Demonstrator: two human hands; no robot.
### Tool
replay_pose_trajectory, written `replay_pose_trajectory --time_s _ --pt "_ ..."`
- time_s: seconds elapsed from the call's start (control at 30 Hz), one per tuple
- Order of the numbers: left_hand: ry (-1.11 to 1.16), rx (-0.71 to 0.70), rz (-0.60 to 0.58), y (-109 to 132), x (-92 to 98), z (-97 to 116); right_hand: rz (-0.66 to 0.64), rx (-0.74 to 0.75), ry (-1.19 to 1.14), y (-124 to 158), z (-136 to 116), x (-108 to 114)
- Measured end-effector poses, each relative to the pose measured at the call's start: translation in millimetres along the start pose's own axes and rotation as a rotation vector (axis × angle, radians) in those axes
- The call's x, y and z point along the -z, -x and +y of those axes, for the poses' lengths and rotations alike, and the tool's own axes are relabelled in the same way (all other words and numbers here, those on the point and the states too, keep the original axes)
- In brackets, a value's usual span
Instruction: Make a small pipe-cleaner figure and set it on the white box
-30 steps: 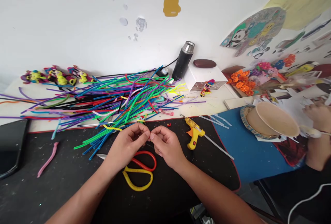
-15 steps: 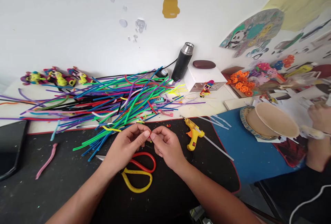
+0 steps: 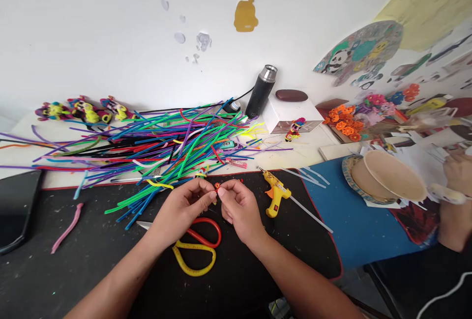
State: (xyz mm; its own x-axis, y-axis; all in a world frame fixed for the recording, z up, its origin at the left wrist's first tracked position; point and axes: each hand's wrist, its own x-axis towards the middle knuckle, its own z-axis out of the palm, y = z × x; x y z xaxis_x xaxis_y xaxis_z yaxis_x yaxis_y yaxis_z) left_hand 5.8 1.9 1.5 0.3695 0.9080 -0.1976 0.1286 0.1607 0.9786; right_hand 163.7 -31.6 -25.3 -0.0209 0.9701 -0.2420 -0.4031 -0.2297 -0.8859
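Observation:
My left hand (image 3: 184, 209) and my right hand (image 3: 240, 207) meet above the black mat (image 3: 121, 240), fingertips closed in a pinch. Between them shows a small red piece (image 3: 217, 186) with some orange in it, mostly covered by the fingers; its kind is too small to make out. Under my left wrist lie scissors with one red and one yellow handle (image 3: 194, 273), their blade partly hidden by the arm. Just behind the fingers a small colourful figure (image 3: 201, 172) rests by the pipe cleaners (image 3: 191, 149).
A yellow hot glue gun (image 3: 276, 191) with a clear stick lies right of my hands. Behind stand a black thermos (image 3: 261, 92), a white box (image 3: 291, 115) and a finished figure (image 3: 295, 130). At far right a co-worker's hand (image 3: 457, 169) is near a beige bowl (image 3: 394, 176).
My fingertips have parted slightly, so more of the small red piece shows between them. The view has shifted a little; the things on the table stay put.

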Motion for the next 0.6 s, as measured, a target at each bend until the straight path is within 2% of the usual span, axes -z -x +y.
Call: replay_pose_trajectory --time_s 0.6 --pt "-0.014 -0.043 0.045 0.8 -0.1 -2.3 -0.062 -0.017 0.037 2.0 1.7 0.4"
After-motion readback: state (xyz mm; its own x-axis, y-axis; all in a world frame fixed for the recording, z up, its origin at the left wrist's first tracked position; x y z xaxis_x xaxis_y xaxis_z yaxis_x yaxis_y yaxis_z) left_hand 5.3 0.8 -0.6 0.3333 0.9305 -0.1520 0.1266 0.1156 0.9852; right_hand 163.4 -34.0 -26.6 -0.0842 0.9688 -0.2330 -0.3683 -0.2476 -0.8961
